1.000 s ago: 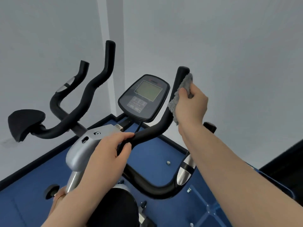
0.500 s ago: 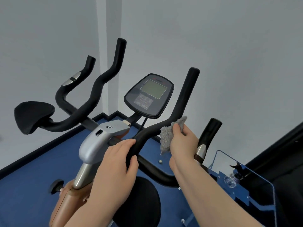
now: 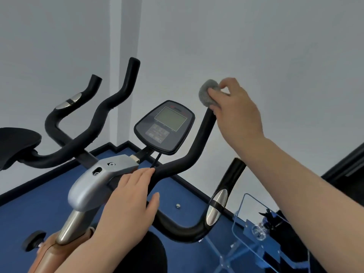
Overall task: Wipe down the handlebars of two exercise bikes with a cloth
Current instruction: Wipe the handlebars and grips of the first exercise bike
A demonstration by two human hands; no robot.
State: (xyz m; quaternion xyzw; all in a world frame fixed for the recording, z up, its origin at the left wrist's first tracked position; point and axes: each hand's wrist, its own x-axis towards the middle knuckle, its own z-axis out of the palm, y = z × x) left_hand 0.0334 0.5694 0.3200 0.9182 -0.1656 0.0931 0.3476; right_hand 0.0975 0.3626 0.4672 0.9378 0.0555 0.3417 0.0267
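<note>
An exercise bike fills the view, with black foam handlebars. My right hand [image 3: 236,113] is closed around a grey cloth [image 3: 208,93], which caps the top end of the right upright handlebar [image 3: 201,138]. My left hand [image 3: 130,203] grips the bar near its centre, beside the silver stem clamp [image 3: 96,180]. The left upright handlebar [image 3: 118,99] and the left outer grip [image 3: 59,119] stand bare. A lower right grip with a metal sensor plate [image 3: 216,205] curves up below my right forearm.
The bike's console [image 3: 167,127] with a grey screen sits between the uprights. A black pad [image 3: 17,142] juts in at the left. Blue flooring [image 3: 35,203] meets white walls in a corner behind. A clear acrylic stand [image 3: 254,227] sits at lower right.
My right hand slid the cloth down the right upright bar to its bend, then back up to its top end. My left hand kept its grip near the stem.
</note>
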